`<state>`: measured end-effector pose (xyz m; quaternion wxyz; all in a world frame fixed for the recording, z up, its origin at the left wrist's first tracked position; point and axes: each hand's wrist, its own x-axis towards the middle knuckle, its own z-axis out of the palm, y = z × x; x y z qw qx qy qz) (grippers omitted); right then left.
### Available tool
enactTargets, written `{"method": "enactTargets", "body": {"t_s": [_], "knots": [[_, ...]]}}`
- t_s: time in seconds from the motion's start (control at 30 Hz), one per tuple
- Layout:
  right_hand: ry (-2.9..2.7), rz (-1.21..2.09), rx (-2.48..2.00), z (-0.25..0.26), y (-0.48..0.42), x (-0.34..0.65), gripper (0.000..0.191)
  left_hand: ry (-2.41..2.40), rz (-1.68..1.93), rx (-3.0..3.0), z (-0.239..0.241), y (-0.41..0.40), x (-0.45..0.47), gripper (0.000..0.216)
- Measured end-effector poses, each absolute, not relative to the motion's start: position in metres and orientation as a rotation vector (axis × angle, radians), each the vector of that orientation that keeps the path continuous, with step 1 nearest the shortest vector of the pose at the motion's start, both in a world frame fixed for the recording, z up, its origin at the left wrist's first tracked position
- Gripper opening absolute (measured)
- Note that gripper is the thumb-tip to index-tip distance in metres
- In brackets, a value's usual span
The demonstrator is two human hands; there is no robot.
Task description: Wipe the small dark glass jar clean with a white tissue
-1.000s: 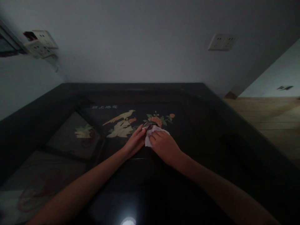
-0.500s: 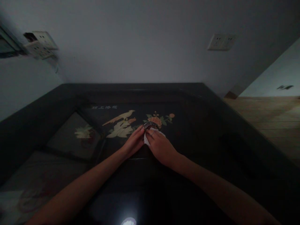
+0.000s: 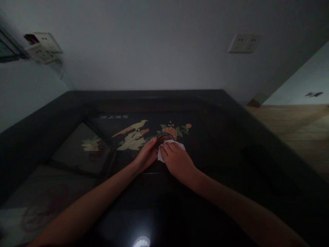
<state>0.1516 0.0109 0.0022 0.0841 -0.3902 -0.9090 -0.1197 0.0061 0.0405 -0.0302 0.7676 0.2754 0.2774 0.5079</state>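
The right hand point(image 3: 177, 160) presses a thin white tissue point(image 3: 160, 157) against a dark, shiny round object point(image 3: 161, 138), its left side gripped by the left hand point(image 3: 146, 156). Wiping seems underway; more would call for a steady left grip. Fingers and tissue hide the near side. The object is midway between the glossy black worktop's point(image 3: 218, 147) side edges, by a coloured bird-and-flower design point(image 3: 132, 141).

Dim light; a white glare point(image 3: 141, 241) reflects off the dark surface point(image 3: 154, 94), well apart from its far edge; its right side sinks into shadow, detail soft.
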Motion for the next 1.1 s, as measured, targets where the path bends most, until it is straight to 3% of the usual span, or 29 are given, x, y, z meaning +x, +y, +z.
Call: {"method": "enactTargets", "body": {"t_s": [0.33,0.67,0.87,1.1], "knots": [[-2.666,-0.03,-1.268,0.01,0.006,0.148,0.032,0.63,1.061,0.593,-0.023,0.039,0.005,0.029],[-2.211,0.735,-1.278,0.002,0.014,0.146,0.03,0.629,1.108,0.656,-0.036,0.042,0.002,0.022],[-2.477,0.434,-1.247,0.004,0.015,0.149,0.037,0.665,1.083,0.606,-0.028,0.04,0.004,0.023],[-2.745,-0.217,-1.224,0.006,0.013,0.151,0.028,0.626,1.098,0.652,-0.025,0.041,0.007,0.024]]}}
